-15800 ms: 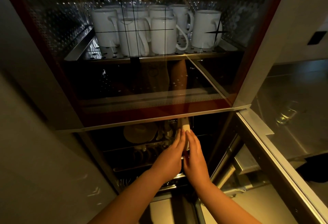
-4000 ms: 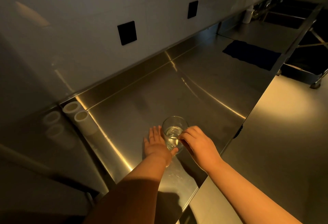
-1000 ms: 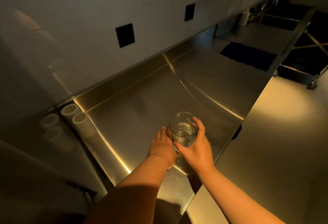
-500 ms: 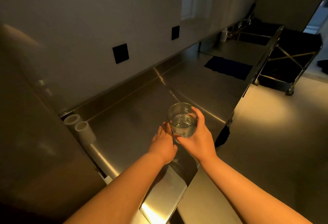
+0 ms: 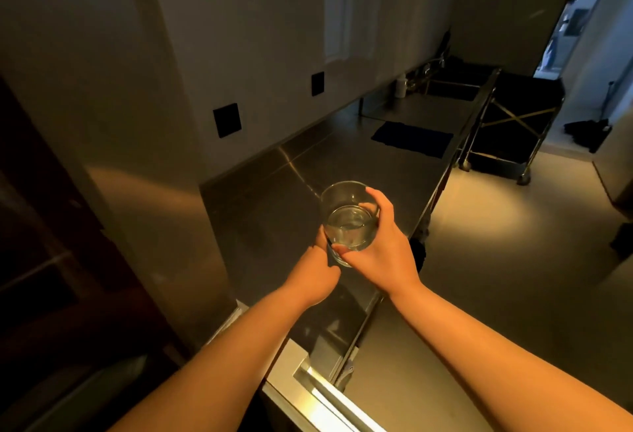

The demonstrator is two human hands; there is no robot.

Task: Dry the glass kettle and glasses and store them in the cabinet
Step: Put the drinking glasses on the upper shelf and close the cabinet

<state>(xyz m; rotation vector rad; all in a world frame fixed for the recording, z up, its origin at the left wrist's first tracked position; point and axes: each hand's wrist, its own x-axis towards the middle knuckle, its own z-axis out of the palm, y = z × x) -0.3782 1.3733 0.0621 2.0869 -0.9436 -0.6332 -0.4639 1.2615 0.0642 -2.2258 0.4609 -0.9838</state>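
The glass [image 5: 349,222] is held above the steel counter [image 5: 274,212], near its front edge, not touching the surface. It is upright, tilted slightly toward the camera, with its open mouth up. Clear liquid can be seen in the lower part.

The right hand [image 5: 380,250] is wrapped around the right side of the glass: thumb across the near wall, fingers curled round the far side up to the rim. The left hand [image 5: 317,270] is placed at the lower left of the glass, fingers tucked under or against the base. Whether those fingers are curled round the base or only pressed flat against it cannot be told, since they are hidden behind the glass and the right thumb.

A dark cloth [image 5: 412,139] is laid flat on the counter farther back, well apart from the glass. A sink [image 5: 452,87] is set at the far end, with a white bottle [image 5: 401,84] beside it. A black cart [image 5: 513,123] on wheels is parked on the floor just beyond the counter's far end. Two black wall plates [image 5: 226,120] are mounted above the counter's back edge.
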